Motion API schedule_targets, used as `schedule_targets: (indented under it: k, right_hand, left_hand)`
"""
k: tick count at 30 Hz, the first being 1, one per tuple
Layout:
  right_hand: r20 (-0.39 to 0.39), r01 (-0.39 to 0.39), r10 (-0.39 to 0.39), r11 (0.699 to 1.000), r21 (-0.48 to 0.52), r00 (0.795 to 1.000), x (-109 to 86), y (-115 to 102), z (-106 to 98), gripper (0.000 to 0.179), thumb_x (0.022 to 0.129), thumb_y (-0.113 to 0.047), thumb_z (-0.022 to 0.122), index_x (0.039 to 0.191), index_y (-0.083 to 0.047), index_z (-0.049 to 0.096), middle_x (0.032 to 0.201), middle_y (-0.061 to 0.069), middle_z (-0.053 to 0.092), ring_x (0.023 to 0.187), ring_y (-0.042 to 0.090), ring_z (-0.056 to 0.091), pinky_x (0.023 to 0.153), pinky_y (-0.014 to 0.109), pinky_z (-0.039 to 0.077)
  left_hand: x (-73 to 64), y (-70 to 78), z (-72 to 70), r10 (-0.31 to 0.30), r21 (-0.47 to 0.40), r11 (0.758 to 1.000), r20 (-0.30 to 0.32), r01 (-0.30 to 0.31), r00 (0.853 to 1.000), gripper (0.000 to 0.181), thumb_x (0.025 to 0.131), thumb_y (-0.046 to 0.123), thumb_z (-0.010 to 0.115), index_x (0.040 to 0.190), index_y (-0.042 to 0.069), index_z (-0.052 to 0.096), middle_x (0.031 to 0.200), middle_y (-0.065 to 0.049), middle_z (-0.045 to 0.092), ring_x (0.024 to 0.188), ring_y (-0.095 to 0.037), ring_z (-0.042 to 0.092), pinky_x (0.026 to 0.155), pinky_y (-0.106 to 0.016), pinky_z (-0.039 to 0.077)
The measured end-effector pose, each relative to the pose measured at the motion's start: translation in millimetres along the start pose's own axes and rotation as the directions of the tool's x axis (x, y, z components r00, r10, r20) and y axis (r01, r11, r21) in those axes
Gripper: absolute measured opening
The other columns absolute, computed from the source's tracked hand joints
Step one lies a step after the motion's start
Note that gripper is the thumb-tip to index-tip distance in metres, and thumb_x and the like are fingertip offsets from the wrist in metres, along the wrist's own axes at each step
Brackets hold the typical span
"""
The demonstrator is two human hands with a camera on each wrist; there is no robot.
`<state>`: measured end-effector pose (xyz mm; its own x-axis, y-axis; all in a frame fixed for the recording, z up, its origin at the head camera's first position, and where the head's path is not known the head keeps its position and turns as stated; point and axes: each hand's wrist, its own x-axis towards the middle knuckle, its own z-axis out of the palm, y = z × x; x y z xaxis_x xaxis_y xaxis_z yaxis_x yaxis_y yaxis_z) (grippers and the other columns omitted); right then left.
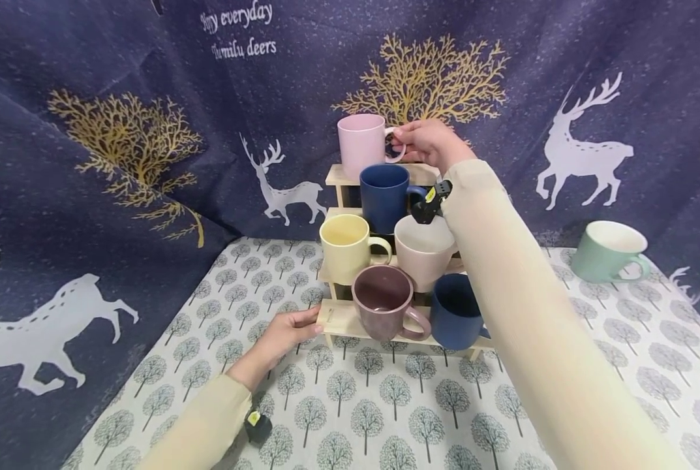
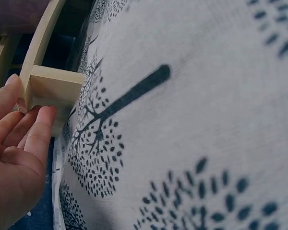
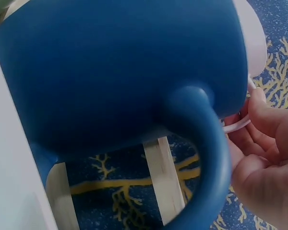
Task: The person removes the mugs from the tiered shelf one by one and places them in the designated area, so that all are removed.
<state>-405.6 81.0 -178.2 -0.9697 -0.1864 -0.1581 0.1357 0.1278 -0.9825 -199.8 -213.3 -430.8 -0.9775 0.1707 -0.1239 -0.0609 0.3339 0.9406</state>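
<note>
We see a pink mug (image 1: 360, 150) in the upper middle of the frame, upright at the top tier of a stepped wooden rack (image 1: 339, 320). The right hand (image 1: 430, 141) has its grip clamped on that mug's handle, thumb and fingers pinched together; whether the mug's full weight sits on the wood we cannot tell. The left hand (image 1: 289, 331), below the centre, has its grip closed about the left end of the lowest board, and in the left wrist view we make out the thumb on one side and the fingers on the other.

Just below the pink mug we find a navy mug (image 1: 383, 201) on the second tier. Under it, a yellow mug (image 1: 345, 251) stands left of a pale pink mug (image 1: 421, 262) on the third. On the lowest tier, a mauve mug (image 1: 379, 310) is beside a dark blue mug (image 1: 452, 320), which the right sleeve (image 1: 537, 294) partly hides. At the right of the frame, well apart from the rack, we see a green mug (image 1: 599, 258) on the tree-patterned cloth (image 1: 367, 418) covering the desk.
</note>
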Motion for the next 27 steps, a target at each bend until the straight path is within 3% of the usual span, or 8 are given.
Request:
schedule_targets:
  k: [13, 21, 27]
  right_hand:
    - [0.005, 0.066, -0.065, 0.997, -0.038, 0.998, 0.9, 4.8, 0.1, 0.026, 0.104, -0.019, 0.055, 0.124, -0.005, 0.062, 0.080, -0.005, 0.066, 0.079, 0.008, 0.064, 0.061, 0.016, 0.056]
    - [0.014, 0.092, -0.092, 0.995, 0.037, 0.996, 4.9, 3.8, 0.5, 0.011, 0.104, -0.013, 0.055, 0.101, -0.007, 0.063, 0.071, -0.003, 0.067, 0.066, 0.007, 0.065, 0.057, 0.016, 0.059]
    - [0.000, 0.108, -0.108, 0.994, 0.016, 0.994, 1.0, 3.4, -1.3, 0.012, 0.105, -0.016, 0.054, 0.103, -0.008, 0.063, 0.075, -0.005, 0.067, 0.073, 0.008, 0.063, 0.058, 0.015, 0.056]
  left_hand:
    - [-1.1, 0.1, 0.7, 0.010, -0.009, 1.000, -0.001, -0.010, 1.000, 0.054, 0.094, 0.011, 0.069, 0.144, -0.001, 0.052, 0.145, -0.024, 0.056, 0.125, -0.038, 0.067, 0.108, -0.038, 0.058]
    - [-1.5, -0.5, 1.1, 0.008, -0.011, 1.000, -0.006, -0.008, 1.000, 0.054, 0.094, 0.011, 0.069, 0.143, -0.001, 0.051, 0.145, -0.025, 0.056, 0.122, -0.037, 0.068, 0.106, -0.037, 0.059]
    - [-1.5, 0.0, 1.6, 0.010, -0.011, 1.000, -0.003, -0.010, 1.000, 0.054, 0.094, 0.011, 0.069, 0.143, -0.002, 0.051, 0.146, -0.024, 0.055, 0.124, -0.038, 0.067, 0.105, -0.034, 0.059]
